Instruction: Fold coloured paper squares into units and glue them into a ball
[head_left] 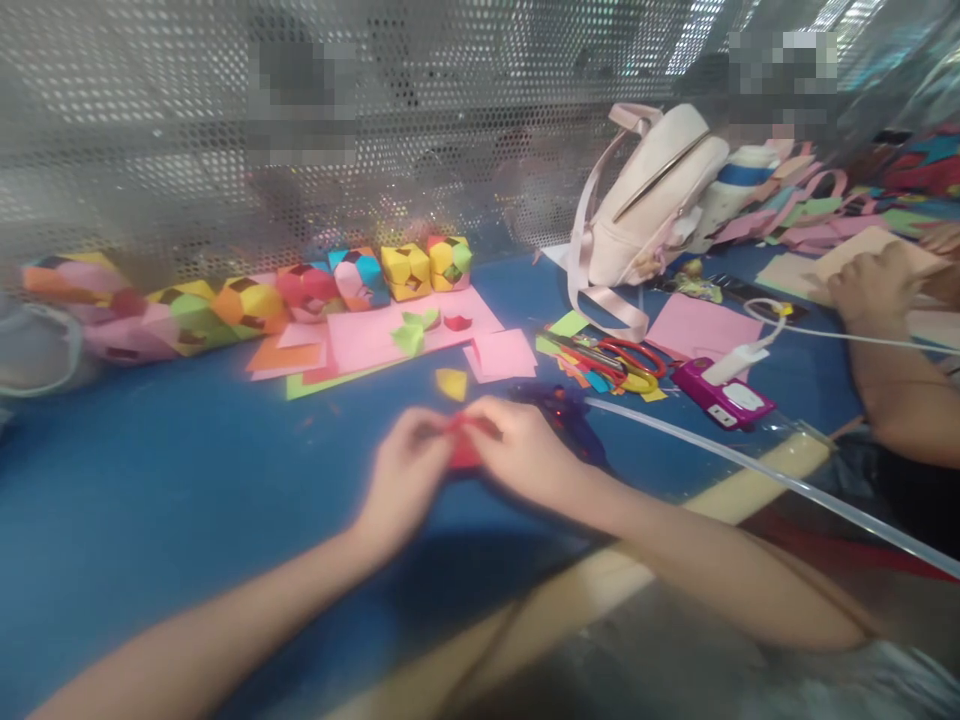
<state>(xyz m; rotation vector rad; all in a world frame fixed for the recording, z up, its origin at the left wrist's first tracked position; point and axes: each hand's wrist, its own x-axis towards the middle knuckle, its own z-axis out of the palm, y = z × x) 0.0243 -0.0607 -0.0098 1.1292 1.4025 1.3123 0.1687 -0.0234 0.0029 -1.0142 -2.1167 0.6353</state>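
Both my hands pinch a small piece of red paper [465, 452] just above the blue tabletop [322, 480]. My left hand [412, 465] grips its left side, and my right hand [517, 450] has its upper right part between thumb and fingers. Motion blur hides the exact folds. Beyond my fingertips lies a yellow folded paper piece [451, 384]. Green folded pieces [411, 335] and a small red one [457, 322] rest on pink sheets [367, 340]. Partly behind my right hand is a dark blue, see-through object [566, 415], its kind unclear.
Several folded paper cubes [405, 270] line the perforated metal wall [465, 130]. Scissors [630, 360], a purple power adapter [724, 393], a white cable [750, 460] and a pale backpack [652, 200] are to the right. Another person's hand [874, 280] holds paper at the far right.
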